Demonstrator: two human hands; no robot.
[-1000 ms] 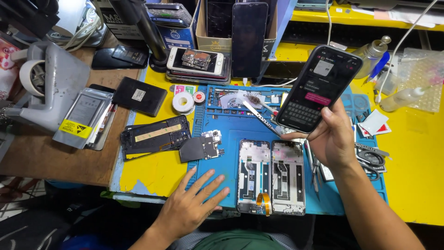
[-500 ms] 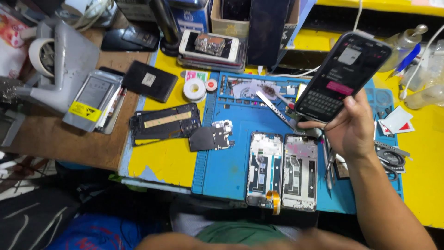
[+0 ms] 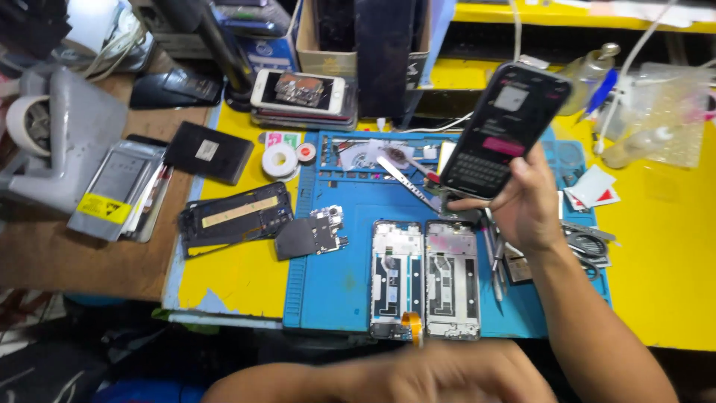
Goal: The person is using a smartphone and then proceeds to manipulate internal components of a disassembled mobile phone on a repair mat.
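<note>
Above the blue work mat [image 3: 335, 298], the right hand [image 3: 526, 205] holds a black smartphone [image 3: 503, 130] clear of the surface, tilted with its lit screen toward the camera; the fingers wrap its lower end from behind and the thumb lies along the near edge. The phone looks like a thin, stiff slab with a glass face, so I judge it light but smooth, apt to slip, and fragile if it drops onto the tools below; the firm side edges near the lower half seem the safest place to grip, keeping pressure off the screen. The left hand [image 3: 440, 377] is a blur along the bottom of the view, holding nothing that I can make out, and whether it is clenched or released I cannot tell. Directly below the phone, two opened phone frames [image 3: 425, 277] lie side by side on the mat, with a small circuit board [image 3: 312, 235] to their left and tweezers [image 3: 492, 254] just to their right. Farther left a black back cover [image 3: 235, 216] rests on the yellow surface [image 3: 664, 254], near a white tape roll [image 3: 280, 160].
</note>
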